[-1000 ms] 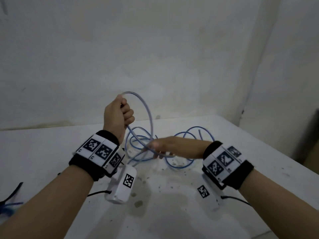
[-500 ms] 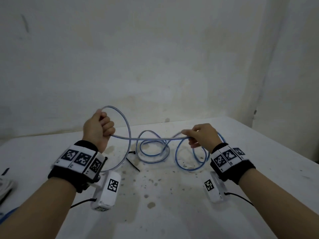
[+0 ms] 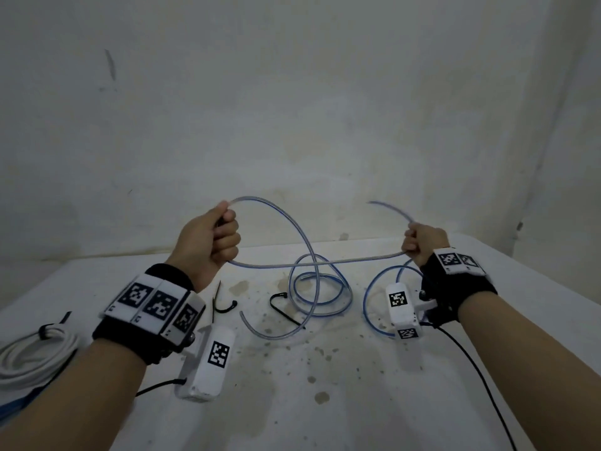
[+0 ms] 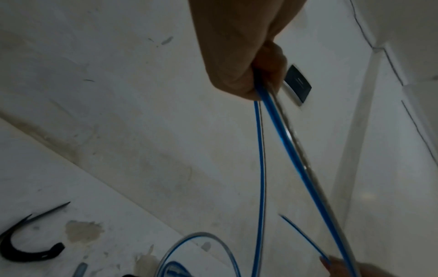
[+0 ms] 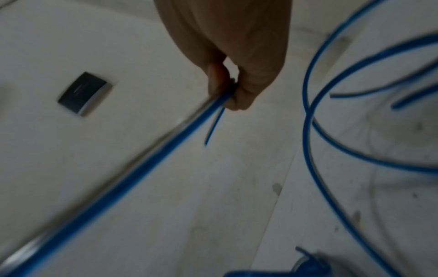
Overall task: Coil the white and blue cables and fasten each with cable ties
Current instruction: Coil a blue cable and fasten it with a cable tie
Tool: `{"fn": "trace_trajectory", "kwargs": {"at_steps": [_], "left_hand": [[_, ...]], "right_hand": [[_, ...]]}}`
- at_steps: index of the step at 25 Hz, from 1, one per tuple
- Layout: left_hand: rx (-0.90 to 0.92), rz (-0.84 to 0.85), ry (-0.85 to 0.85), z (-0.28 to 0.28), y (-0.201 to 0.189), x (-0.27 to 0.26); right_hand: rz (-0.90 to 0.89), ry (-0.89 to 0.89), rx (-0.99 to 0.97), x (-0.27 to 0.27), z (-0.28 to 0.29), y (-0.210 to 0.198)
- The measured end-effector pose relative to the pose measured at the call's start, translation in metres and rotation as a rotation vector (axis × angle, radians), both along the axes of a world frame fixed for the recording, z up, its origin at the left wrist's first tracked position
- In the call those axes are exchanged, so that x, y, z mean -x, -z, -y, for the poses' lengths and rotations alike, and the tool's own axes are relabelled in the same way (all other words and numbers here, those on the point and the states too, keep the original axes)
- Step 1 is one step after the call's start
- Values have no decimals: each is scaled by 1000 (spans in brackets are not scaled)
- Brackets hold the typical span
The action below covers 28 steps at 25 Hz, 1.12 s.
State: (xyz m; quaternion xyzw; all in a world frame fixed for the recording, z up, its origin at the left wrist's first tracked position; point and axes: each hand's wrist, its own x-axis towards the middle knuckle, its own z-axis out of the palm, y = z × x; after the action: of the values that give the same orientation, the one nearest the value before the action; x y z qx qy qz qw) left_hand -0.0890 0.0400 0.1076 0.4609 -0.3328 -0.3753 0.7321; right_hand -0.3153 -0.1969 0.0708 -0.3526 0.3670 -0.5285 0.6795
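The blue cable (image 3: 320,289) lies in loose loops on the white table (image 3: 325,385), and one stretch of it runs taut in the air between my hands. My left hand (image 3: 211,242) is raised at centre left, its fist gripping a loop of the blue cable (image 4: 279,127). My right hand (image 3: 422,244) holds the same cable (image 5: 166,142) at the right, fingers curled round it. The white cable (image 3: 29,359) lies coiled at the left edge with a black tie round it. Two loose black cable ties (image 3: 222,302) (image 3: 283,309) lie on the table between the hands.
The stained white table meets a bare wall (image 3: 292,125) behind and at the right. A dark wall plate (image 4: 297,83) shows in both wrist views. Something blue (image 3: 13,406) lies at the lower left edge below the white coil.
My hands have moved apart: the right hand drew the cable out to the right and upward, stretching a length taut. The left hand stayed raised with its loop.
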Motion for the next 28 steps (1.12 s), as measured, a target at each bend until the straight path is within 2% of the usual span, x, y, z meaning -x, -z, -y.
{"fn": "trace_trajectory", "kwargs": {"at_steps": [2,4,5,6,8,9,10,11,12,14,16,18,19,20,21,23,24,25,26,28], "left_hand": [[13,-7,-29,-10,-8,-15],[-40,50,-26,-20,-13,-25],[-106,141,3,-23,-15,-24],[-191,272,52,-22,-16,-18],[-324,549,169,-17,-19,2],[-333,649,207,-14,-23,12],[-307,717,218,-12,-27,20],[-259,760,199,-12,-32,25],[-205,777,154,-12,-35,27],[-99,691,44,-15,-34,26],[-48,409,41,-21,-19,25],[3,139,104,-25,1,25],[23,80,113,-24,10,22],[28,64,121,-23,14,19],[11,81,136,-22,14,15],[-93,239,193,-18,5,13],[-158,371,223,-16,1,14],[-202,487,248,-14,-3,17],[-211,547,258,-12,-5,21],[-152,511,219,-8,-5,27]], "right_hand": [[-117,78,78,7,6,-4],[-151,89,200,5,2,-10],[-190,49,356,-2,-10,-14],[-275,-10,595,-12,-28,-19],[-497,-220,1188,-34,-73,-30],[-601,-343,1398,-44,-92,-33],[-669,-460,1477,-53,-106,-34],[-669,-541,1463,-60,-119,-36],[-606,-528,1430,-66,-126,-38],[-393,-283,1261,-74,-124,-42],[-159,-23,936,-76,-107,-51],[-46,24,643,-72,-91,-55],[-102,-2,613,-71,-86,-52],[-259,10,683,-71,-83,-46],[-498,76,861,-72,-84,-38],[-993,297,1422,-77,-91,-20],[-1077,347,1695,-77,-96,-16],[-1055,296,1862,-79,-99,-16],[-974,167,1906,-79,-105,-18],[-689,-220,1580,-78,-117,-25]]}}
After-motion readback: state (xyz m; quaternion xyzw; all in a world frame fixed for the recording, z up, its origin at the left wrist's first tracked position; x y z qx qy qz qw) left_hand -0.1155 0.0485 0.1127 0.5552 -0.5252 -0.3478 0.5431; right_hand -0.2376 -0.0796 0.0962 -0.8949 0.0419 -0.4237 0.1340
